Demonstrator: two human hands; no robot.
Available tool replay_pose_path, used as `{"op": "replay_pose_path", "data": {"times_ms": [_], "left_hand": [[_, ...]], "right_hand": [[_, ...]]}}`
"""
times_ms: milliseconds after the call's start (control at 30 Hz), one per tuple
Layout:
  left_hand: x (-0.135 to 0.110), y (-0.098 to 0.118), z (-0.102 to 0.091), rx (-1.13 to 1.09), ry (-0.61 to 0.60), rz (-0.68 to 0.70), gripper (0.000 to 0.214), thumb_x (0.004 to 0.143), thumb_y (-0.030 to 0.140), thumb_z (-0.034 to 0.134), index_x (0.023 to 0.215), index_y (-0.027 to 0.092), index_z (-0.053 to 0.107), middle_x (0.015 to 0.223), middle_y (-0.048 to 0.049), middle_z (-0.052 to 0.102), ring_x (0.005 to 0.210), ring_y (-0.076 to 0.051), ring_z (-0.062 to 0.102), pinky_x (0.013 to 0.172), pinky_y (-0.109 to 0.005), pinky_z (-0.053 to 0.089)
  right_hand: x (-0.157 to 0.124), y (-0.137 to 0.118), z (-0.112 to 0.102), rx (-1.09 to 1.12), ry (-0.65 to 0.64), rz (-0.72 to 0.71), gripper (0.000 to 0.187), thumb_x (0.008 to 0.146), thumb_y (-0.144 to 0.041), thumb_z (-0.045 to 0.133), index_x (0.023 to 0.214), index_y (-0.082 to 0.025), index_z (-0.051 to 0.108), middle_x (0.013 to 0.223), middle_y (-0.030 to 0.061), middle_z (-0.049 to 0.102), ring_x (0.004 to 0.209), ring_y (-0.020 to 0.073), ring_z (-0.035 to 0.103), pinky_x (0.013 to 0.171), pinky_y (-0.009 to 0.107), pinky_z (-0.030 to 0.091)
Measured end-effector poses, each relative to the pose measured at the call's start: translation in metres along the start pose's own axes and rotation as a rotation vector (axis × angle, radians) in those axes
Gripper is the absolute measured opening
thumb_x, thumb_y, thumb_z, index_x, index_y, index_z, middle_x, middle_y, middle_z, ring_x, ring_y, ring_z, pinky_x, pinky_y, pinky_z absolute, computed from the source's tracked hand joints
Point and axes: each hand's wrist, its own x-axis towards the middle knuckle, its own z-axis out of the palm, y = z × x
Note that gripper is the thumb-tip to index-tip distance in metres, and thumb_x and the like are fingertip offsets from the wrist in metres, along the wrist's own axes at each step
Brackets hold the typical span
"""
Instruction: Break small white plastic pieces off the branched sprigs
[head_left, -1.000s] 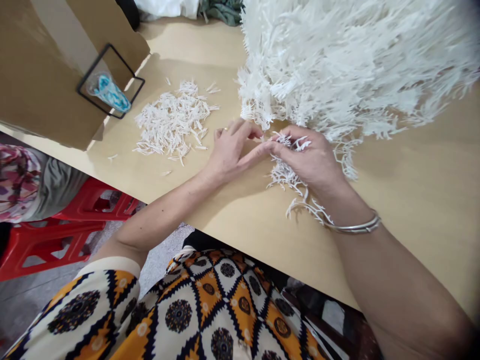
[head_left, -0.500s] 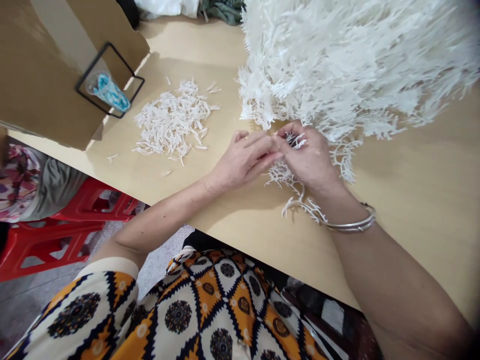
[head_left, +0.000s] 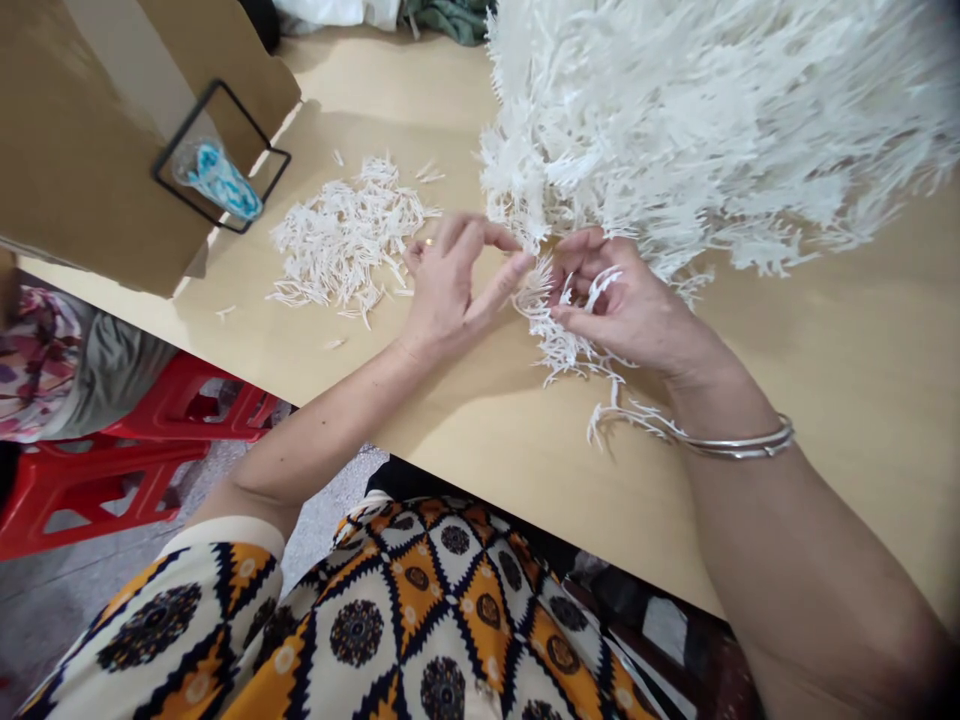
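My right hand (head_left: 634, 310) grips a white plastic strip with many small prongs (head_left: 559, 345); the strip trails over the wooden table (head_left: 825, 330) toward my wrist. My left hand (head_left: 450, 285) is just left of it, fingers curled, index finger and thumb pinching at the strip's top end. A small heap of loose white pieces (head_left: 341, 240) lies to the left of my left hand. A large mound of white pronged strips (head_left: 697, 120) rises right behind both hands.
A cardboard box (head_left: 82, 150) stands at the far left of the table with a black wire holder and a blue-patterned cup (head_left: 217, 180) against it. Red plastic stools (head_left: 135, 450) and another person's patterned clothing (head_left: 30, 365) sit below the table's left edge.
Both hands have lifted slightly and drawn a little apart. My left hand moved left and up, and my right hand turned palm-up with the strip.
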Motion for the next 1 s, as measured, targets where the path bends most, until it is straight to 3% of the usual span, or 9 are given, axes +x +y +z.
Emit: {"op": "replay_pose_path", "data": {"times_ms": [100, 233, 300, 400, 567, 833, 1000], "left_hand": [[-0.002, 0.005, 0.003, 0.003, -0.225, -0.002, 0.047, 0.107, 0.069, 0.058, 0.104, 0.024, 0.071, 0.103, -0.0041, 0.078, 0.101, -0.023, 0.069, 0.108, -0.048, 0.036], [-0.001, -0.005, 0.008, -0.103, -0.342, 0.031, 0.027, 0.107, 0.048, 0.067, 0.103, 0.021, 0.07, 0.098, -0.0031, 0.077, 0.091, -0.018, 0.069, 0.1, -0.041, 0.042], [-0.001, -0.009, 0.01, -0.26, -0.358, 0.03, 0.026, 0.105, 0.046, 0.069, 0.101, 0.021, 0.067, 0.095, -0.0028, 0.075, 0.087, -0.016, 0.068, 0.092, -0.036, 0.048], [0.0, -0.014, 0.011, -0.477, -0.319, -0.076, 0.034, 0.105, 0.056, 0.068, 0.101, 0.023, 0.061, 0.097, -0.0025, 0.072, 0.085, -0.014, 0.066, 0.081, -0.031, 0.053], [0.003, -0.018, 0.008, -0.641, -0.263, -0.208, 0.037, 0.105, 0.059, 0.067, 0.101, 0.024, 0.056, 0.099, -0.0009, 0.067, 0.09, -0.013, 0.067, 0.088, -0.031, 0.059], [0.001, -0.015, 0.011, -0.645, -0.336, -0.238, 0.033, 0.104, 0.053, 0.073, 0.103, 0.023, 0.06, 0.098, -0.0022, 0.07, 0.088, -0.014, 0.07, 0.084, -0.032, 0.063], [0.002, -0.019, 0.011, -0.618, -0.339, -0.237, 0.032, 0.104, 0.052, 0.073, 0.101, 0.022, 0.06, 0.1, -0.0027, 0.071, 0.089, -0.013, 0.07, 0.087, -0.031, 0.063]], "right_hand": [[-0.002, -0.002, 0.003, 0.008, 0.022, 0.033, 0.057, 0.072, -0.022, 0.079, 0.124, -0.034, 0.058, 0.107, -0.0005, 0.071, 0.088, 0.019, 0.068, 0.076, 0.038, 0.06], [-0.003, -0.008, 0.003, -0.044, 0.019, 0.086, 0.054, 0.07, -0.019, 0.075, 0.121, -0.031, 0.063, 0.111, 0.0027, 0.074, 0.089, 0.0208, 0.071, 0.071, 0.036, 0.06], [-0.004, -0.011, 0.002, -0.053, 0.019, 0.093, 0.053, 0.07, -0.019, 0.074, 0.121, -0.03, 0.065, 0.109, 0.0032, 0.074, 0.085, 0.0207, 0.069, 0.066, 0.035, 0.057], [-0.004, -0.017, 0.001, -0.101, 0.005, 0.09, 0.048, 0.076, -0.027, 0.076, 0.124, -0.031, 0.069, 0.106, 0.0026, 0.074, 0.083, 0.0209, 0.066, 0.065, 0.035, 0.054], [-0.003, -0.021, 0.007, -0.257, 0.03, 0.037, 0.04, 0.075, -0.04, 0.088, 0.112, -0.029, 0.078, 0.089, -0.0007, 0.068, 0.079, 0.0197, 0.062, 0.074, 0.038, 0.054], [-0.003, -0.019, 0.021, -0.245, 0.166, 0.064, 0.024, 0.085, -0.05, 0.086, 0.089, -0.028, 0.076, 0.078, -0.0011, 0.067, 0.068, 0.0168, 0.054, 0.063, 0.034, 0.049], [-0.004, -0.022, 0.019, -0.171, 0.18, 0.106, 0.022, 0.084, -0.045, 0.086, 0.088, -0.026, 0.075, 0.07, -0.003, 0.062, 0.06, 0.0138, 0.05, 0.055, 0.03, 0.042]]}}
